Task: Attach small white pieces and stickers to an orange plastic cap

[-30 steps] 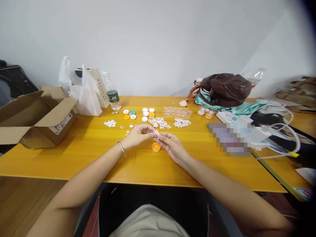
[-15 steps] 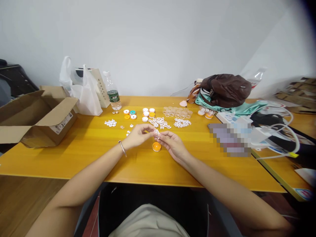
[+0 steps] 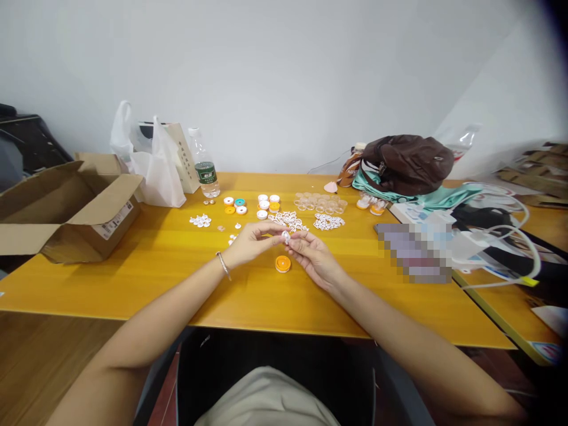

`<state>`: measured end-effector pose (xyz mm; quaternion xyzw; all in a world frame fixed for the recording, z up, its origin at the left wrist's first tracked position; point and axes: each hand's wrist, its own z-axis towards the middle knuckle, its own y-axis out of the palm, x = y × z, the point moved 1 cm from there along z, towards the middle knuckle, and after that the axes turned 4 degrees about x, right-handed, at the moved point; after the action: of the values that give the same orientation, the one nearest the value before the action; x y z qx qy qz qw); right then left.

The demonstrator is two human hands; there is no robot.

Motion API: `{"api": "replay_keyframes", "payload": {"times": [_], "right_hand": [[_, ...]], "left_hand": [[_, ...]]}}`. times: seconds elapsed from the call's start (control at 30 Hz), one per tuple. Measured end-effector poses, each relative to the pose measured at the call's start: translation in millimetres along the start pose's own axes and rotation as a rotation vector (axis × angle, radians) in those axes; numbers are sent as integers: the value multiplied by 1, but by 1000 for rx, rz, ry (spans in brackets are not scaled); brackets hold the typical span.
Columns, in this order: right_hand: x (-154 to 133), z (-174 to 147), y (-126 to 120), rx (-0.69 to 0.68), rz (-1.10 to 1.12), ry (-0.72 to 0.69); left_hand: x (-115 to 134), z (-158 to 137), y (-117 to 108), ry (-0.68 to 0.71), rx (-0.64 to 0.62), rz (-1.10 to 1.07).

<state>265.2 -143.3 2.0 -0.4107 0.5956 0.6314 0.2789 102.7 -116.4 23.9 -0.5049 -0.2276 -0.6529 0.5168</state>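
Note:
Between the fingertips of both hands is a small white openwork plastic piece [image 3: 286, 236]. My left hand [image 3: 254, 244], with a bracelet at the wrist, pinches it from the left. My right hand [image 3: 313, 257] grips it from the right. Just below the hands an orange round cup with a white base [image 3: 283, 264] lies on the table. Behind the hands are flat white openwork pieces [image 3: 290, 221] and a second group of them [image 3: 329, 222]. Small white knob-like parts [image 3: 201, 220] lie to the left, and a few more [image 3: 232, 239] sit partly behind my left hand.
Round white, orange and teal cups [image 3: 262, 206] and clear domes [image 3: 320, 203] stand farther back. A water bottle [image 3: 206, 168], plastic bag [image 3: 160, 174] and open cardboard box [image 3: 84, 219] are left. To the right are a brown bag [image 3: 406, 164], a blurred-out flat device [image 3: 412, 253] and white cables [image 3: 528, 236].
The white piece has been turned between my fingertips and now shows a different side. Both hands stay close together above the orange cup. The whole view has shifted slightly.

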Motion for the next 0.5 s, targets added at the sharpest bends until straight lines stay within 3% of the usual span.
{"api": "replay_keyframes", "payload": {"times": [0.27,0.4,0.5], "right_hand": [[4,3,-3,64,-133,-28],[-4,9,-11,184,-80,-136],[-12,14,-19,256,-15,-246]], "left_hand": [[-6,2,1,-1,74,123],[-13,5,-4,-20,127,163],[-24,8,-6,-39,72,259]]}}
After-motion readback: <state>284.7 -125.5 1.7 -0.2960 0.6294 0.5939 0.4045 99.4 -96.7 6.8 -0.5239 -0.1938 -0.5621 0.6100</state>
